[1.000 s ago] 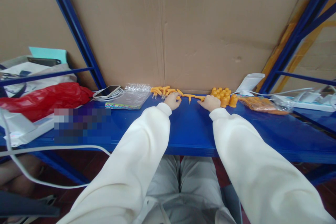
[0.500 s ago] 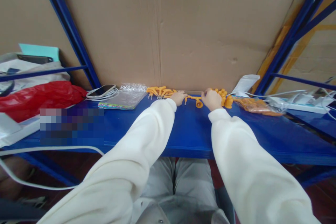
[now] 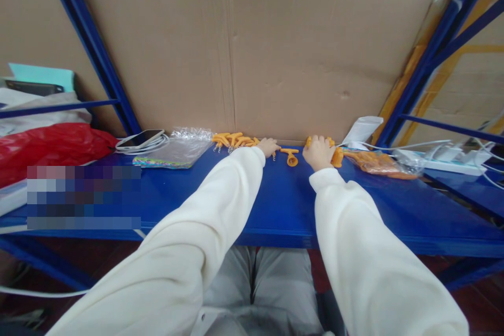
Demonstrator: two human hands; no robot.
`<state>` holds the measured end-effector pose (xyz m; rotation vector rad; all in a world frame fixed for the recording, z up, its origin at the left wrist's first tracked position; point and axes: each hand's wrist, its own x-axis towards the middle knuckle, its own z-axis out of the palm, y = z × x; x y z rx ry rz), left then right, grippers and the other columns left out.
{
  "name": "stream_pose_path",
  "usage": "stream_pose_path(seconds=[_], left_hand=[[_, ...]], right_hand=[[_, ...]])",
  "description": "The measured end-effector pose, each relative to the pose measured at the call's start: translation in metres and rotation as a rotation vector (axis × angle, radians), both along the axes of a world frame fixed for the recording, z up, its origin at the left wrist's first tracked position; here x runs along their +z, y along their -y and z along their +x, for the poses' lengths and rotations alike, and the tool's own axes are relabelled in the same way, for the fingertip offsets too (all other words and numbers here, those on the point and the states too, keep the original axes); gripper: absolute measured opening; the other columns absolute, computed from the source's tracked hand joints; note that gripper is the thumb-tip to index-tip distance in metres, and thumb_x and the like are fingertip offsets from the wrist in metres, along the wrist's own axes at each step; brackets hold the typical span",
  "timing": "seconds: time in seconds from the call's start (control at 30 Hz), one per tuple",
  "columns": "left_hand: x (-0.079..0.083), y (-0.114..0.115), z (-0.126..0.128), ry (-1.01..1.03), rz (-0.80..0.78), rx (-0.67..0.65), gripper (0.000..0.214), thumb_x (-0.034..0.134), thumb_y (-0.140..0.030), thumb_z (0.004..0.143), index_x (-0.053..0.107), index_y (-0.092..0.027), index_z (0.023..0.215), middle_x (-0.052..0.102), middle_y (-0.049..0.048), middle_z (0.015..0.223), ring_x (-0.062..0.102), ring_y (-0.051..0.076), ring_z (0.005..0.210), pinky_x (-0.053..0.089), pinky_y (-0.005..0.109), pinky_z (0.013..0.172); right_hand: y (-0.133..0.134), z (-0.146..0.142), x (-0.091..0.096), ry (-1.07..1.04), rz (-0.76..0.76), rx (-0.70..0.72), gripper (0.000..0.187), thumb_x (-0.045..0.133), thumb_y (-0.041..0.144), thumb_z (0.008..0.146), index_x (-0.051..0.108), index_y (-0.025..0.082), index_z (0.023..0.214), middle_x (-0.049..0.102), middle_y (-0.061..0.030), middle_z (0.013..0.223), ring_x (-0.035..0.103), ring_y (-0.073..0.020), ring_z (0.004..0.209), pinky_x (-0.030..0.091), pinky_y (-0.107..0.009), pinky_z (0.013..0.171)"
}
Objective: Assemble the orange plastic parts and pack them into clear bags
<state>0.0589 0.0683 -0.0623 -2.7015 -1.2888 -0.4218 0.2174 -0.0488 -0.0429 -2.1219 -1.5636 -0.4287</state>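
My left hand (image 3: 268, 147) rests at the back of the blue shelf, fingers closed around an orange corkscrew handle. The handle's tip and its metal spiral (image 3: 274, 157) show beside the fingertips. To its left lies a pile of orange handles (image 3: 233, 139) with metal spirals. Between my hands is an orange T-shaped piece with a round cup end (image 3: 292, 159), touched by neither hand. My right hand (image 3: 318, 154) is curled over the orange cup-shaped pieces (image 3: 337, 157) at the right. Its fingertips are partly hidden, so which piece they grip is unclear.
A bag of orange parts (image 3: 380, 163) and a white power strip (image 3: 452, 163) lie right. Plastic sleeves (image 3: 173, 152), a phone (image 3: 146, 138) on a coiled cable and a red bag (image 3: 59, 142) lie left. A cardboard sheet (image 3: 295, 63) stands behind, between blue posts.
My right hand has moved away from the T-shaped piece, slightly right onto the cup-shaped pieces. That piece now lies loose between my hands. My left hand has stayed at its place; the view has shifted slightly.
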Motion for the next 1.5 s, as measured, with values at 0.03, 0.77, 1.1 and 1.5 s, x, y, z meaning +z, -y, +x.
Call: stream_pose_path(seconds=[0.03,0.77,1.1,1.5], left_hand=[[0.000,0.000,0.000,-0.004,-0.003,-0.001,0.026,0.057,-0.008,0.089,0.076,-0.025,0.094,0.067,0.0105,0.119,0.057,0.026,0.121,0.042,0.044,0.106],[0.056,0.054,-0.071,0.404,0.040,0.109,0.016,0.064,-0.017,0.085,0.064,-0.018,0.101,0.072,0.0055,0.101,0.069,0.021,0.098,0.055,0.032,0.089],[-0.001,0.078,-0.084,0.834,-0.388,0.319,0.016,0.057,-0.018,0.093,0.059,-0.015,0.109,0.073,0.0077,0.095,0.068,0.013,0.056,0.056,0.023,0.050],[-0.006,0.078,-0.086,0.535,-0.027,0.154,0.008,0.065,-0.019,0.081,0.069,-0.019,0.089,0.075,0.0061,0.094,0.071,0.024,0.093,0.059,0.039,0.090]], right_hand=[[0.001,0.000,0.000,-0.002,-0.010,-0.011,0.038,0.044,0.020,0.091,0.059,0.007,0.124,0.061,-0.0234,0.130,0.051,-0.0347,0.127,0.039,-0.047,0.101],[-0.002,0.008,-0.007,-0.060,-0.058,-0.058,0.046,0.048,0.021,0.090,0.056,0.008,0.133,0.055,-0.0238,0.140,0.048,-0.0345,0.132,0.040,-0.049,0.102],[-0.006,0.013,-0.011,-0.103,-0.067,0.010,0.047,0.047,0.019,0.090,0.054,0.003,0.133,0.058,-0.0274,0.133,0.053,-0.0338,0.128,0.041,-0.044,0.102],[-0.020,0.017,-0.021,-0.294,-0.084,0.086,0.064,0.052,0.011,0.079,0.048,0.004,0.142,0.055,-0.0257,0.139,0.055,-0.0344,0.127,0.045,-0.044,0.100]])
